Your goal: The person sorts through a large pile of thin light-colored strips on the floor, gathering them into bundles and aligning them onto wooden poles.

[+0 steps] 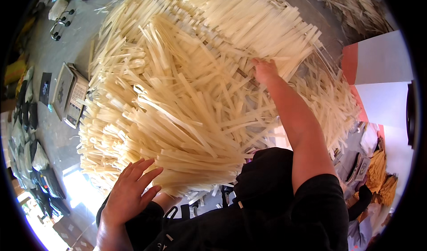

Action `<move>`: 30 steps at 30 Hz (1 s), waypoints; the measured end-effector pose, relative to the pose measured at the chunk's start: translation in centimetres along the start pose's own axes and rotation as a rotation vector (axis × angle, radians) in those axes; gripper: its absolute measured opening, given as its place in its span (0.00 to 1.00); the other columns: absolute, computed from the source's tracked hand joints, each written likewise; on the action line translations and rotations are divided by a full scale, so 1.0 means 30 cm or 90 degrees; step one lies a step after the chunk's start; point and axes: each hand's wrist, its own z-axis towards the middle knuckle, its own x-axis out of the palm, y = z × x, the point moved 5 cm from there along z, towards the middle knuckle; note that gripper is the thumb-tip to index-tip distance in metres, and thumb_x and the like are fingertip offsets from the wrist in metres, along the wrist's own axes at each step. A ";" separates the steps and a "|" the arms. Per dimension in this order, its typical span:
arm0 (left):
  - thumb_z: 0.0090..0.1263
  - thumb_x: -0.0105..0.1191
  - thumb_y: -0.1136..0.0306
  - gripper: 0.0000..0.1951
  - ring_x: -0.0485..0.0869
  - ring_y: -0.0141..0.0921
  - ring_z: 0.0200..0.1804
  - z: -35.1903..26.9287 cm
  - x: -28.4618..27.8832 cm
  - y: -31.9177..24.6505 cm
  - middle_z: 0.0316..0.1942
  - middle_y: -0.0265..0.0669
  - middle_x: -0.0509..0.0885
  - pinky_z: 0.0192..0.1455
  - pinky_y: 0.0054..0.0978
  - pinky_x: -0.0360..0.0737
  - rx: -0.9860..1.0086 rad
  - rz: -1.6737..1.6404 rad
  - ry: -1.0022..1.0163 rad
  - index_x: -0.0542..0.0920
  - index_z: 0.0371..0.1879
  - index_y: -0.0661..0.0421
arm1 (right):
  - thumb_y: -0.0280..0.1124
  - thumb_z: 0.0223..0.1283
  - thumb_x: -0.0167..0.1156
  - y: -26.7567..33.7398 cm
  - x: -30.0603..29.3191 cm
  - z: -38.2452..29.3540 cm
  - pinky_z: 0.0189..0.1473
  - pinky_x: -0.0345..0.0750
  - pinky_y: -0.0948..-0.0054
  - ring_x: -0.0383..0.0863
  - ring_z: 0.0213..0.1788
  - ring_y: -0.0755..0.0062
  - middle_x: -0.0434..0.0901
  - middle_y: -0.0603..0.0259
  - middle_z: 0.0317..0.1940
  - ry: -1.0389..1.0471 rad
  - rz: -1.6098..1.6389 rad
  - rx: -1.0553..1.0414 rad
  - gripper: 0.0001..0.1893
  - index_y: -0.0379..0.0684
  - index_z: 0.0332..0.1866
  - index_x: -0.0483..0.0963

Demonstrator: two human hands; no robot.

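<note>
A large heap of flat, pale-yellow strips [186,117], which look like dried wide noodles, spreads before me. Folded loops face the left side, and loose ends lie crossed in the middle. Beyond the heap runs a thick row of strips [247,20] laid side by side. My right hand [265,71] reaches to the near edge of that row, fingers down among the strips; whether they grip any is hidden. Over the heap's near left edge, my left hand [135,187] is raised with its fingers apart and nothing in it.
A digital scale [75,97] stands on the grey floor at left, near a metal frame with black knobs [61,24]. A white-and-red box [380,60] is at right, with orange-yellow bundles [377,171] below. More strips [347,7] lie at top right; filled bags [28,144] line the left.
</note>
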 end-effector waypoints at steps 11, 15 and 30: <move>0.62 0.60 0.63 0.21 0.71 0.45 0.62 -0.049 0.018 0.038 0.59 0.44 0.73 0.62 0.39 0.69 0.005 -0.041 0.015 0.76 0.56 0.49 | 0.30 0.51 0.58 0.118 0.118 -0.027 0.53 0.72 0.63 0.76 0.50 0.57 0.75 0.50 0.45 0.010 0.058 -0.015 0.18 0.36 0.48 0.73; 0.64 0.57 0.61 0.21 0.70 0.45 0.62 -0.065 0.020 0.035 0.60 0.43 0.73 0.65 0.41 0.67 0.014 -0.031 0.019 0.75 0.57 0.47 | 0.34 0.43 0.67 0.094 0.122 -0.037 0.53 0.73 0.64 0.75 0.53 0.59 0.72 0.52 0.51 0.100 0.057 0.112 0.29 0.36 0.53 0.68; 0.64 0.57 0.59 0.21 0.72 0.44 0.61 -0.117 0.026 0.040 0.59 0.42 0.74 0.65 0.42 0.67 0.031 -0.022 -0.010 0.75 0.57 0.47 | 0.33 0.45 0.62 0.107 -0.012 -0.014 0.57 0.69 0.63 0.80 0.50 0.63 0.82 0.57 0.45 0.119 0.116 0.166 0.19 0.41 0.46 0.76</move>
